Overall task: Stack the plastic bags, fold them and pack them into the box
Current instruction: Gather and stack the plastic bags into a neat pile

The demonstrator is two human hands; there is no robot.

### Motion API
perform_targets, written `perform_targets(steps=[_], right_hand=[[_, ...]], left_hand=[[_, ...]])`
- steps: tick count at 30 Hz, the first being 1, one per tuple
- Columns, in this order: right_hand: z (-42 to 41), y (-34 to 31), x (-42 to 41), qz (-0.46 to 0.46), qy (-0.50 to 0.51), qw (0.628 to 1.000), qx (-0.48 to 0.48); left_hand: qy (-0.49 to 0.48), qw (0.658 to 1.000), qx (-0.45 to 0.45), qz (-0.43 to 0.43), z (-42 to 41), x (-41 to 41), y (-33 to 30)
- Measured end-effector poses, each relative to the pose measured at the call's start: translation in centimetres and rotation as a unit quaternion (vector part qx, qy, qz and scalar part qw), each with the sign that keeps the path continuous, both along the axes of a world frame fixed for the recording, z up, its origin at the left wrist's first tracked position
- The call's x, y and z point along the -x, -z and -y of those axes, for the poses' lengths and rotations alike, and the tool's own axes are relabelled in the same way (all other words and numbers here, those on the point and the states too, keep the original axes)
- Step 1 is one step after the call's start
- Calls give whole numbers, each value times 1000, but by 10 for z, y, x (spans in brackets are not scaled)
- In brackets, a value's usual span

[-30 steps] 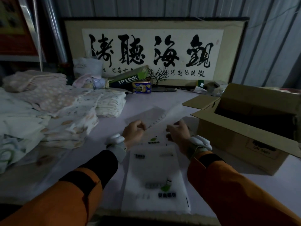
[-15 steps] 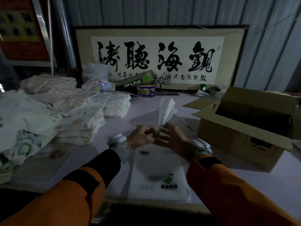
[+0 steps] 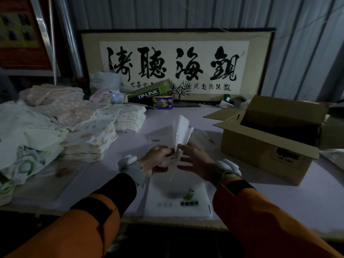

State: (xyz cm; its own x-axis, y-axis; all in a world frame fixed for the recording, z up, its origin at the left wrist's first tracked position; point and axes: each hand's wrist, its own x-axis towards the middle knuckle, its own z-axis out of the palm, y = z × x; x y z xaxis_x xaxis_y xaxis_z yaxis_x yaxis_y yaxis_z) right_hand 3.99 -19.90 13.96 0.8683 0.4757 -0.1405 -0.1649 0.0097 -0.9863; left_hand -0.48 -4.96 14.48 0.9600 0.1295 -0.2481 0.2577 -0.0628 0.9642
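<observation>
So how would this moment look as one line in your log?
step: folding | left hand: gripping folded plastic bags | right hand: open beside bags | box: open, nothing visible inside

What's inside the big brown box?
The cardboard box stands open, flaps out, to the right of the hands. Only its dark upper inside walls show, with nothing sticking up. The near wall hides the bottom, so I cannot tell whether anything lies down there.
</observation>
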Motion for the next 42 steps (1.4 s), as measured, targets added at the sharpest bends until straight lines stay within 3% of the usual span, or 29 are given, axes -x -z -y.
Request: perform_targets(steps=[3,14,22,28,33,37,40,42], right_hand=[[1,-2,2,0,0,1000,-11],[6,-2,12,31,23,999,25],[11,5,6,24,76,997,17],[12,10,1,21,110,993,31],[15,15,-2,15,118,991,61],[17,14,-3,17,121,991,54],[17,9,-2,3,125,991,39],[15,5,-1,-16,131,991,15]], left_hand=[[21,1000,-9,-7,2,2,-3],[23,994,100,-41,-1,7,-5],[-49,998,47,5,-14,4,2],[46,998,34,-33,-24,9,6],[-6,997,72,40,-20,5,4],[-86,995,-43,25,-23,0,4],[-132,964,-231,-15,-25,-3,10],[-157,953,-260,-4,-25,-1,8]])
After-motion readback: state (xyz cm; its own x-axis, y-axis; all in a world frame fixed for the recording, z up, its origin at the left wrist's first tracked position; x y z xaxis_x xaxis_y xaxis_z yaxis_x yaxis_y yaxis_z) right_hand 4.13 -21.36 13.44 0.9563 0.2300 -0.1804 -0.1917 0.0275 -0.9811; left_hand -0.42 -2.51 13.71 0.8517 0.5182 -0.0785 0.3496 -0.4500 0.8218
